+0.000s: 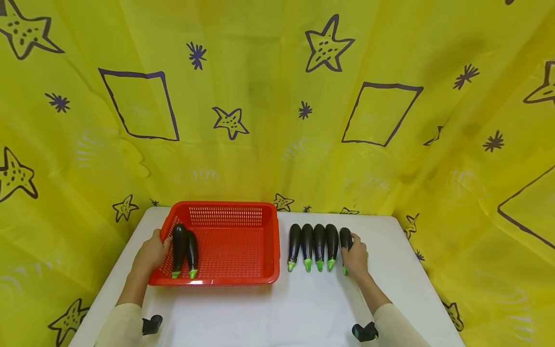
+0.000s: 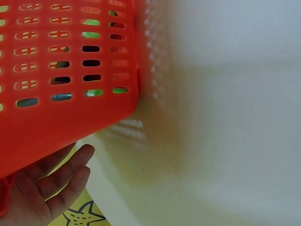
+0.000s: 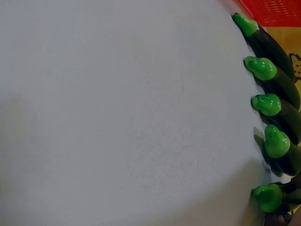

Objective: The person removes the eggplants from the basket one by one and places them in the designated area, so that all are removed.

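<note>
Right grip is grasping the rightmost eggplant on the counter, its long axis running front-to-back; left grip is holding the red basket, lying leftward beyond four parallel eggplants.

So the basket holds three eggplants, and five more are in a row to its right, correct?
Not quite: the head view shows two eggplants in the basket, not three. The row of five to its right is as you say.
</note>
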Demonstrator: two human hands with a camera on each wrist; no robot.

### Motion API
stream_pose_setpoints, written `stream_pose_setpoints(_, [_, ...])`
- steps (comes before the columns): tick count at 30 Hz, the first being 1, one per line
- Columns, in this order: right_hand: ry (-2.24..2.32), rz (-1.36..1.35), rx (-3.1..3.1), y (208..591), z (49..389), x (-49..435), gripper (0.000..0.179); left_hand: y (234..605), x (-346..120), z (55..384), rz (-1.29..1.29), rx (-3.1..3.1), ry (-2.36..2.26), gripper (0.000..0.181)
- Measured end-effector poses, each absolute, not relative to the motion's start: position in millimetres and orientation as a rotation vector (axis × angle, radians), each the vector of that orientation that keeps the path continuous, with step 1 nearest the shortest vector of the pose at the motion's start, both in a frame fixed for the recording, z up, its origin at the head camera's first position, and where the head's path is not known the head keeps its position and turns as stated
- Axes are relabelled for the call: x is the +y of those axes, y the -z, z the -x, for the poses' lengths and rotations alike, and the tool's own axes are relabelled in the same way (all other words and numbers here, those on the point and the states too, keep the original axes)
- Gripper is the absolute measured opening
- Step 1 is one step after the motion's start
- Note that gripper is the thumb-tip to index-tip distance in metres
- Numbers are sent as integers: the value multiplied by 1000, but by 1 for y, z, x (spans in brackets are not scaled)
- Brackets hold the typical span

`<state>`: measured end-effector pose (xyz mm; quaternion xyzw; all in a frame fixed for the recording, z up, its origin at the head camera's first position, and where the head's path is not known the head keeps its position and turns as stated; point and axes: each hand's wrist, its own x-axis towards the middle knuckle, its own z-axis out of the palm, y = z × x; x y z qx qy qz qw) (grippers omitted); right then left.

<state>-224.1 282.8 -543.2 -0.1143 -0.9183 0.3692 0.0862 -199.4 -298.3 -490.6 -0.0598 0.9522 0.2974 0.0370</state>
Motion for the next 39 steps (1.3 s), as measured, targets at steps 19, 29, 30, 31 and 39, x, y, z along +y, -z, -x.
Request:
stream_pose_setpoints(19, [-1147, 313, -2739, 538, 224, 281, 62, 488, -295, 197, 187, 2932, -913, 40])
stream_pose_setpoints(29, [-1126, 310, -2735, 544, 222, 283, 59, 489, -294, 197, 199, 2926, -930, 38])
stream_pose_setpoints(30, [-1132, 306, -2732, 544, 222, 283, 58, 489, -294, 197, 200, 2926, -929, 38])
stream_pose_setpoints(31, [-1135, 299, -2726, 544, 222, 282, 58, 488, -295, 197, 202, 2924, -927, 39])
stream_pose_setpoints(39, [-1156, 276, -2705, 548, 221, 283, 59, 486, -295, 198, 193, 2919, -927, 41])
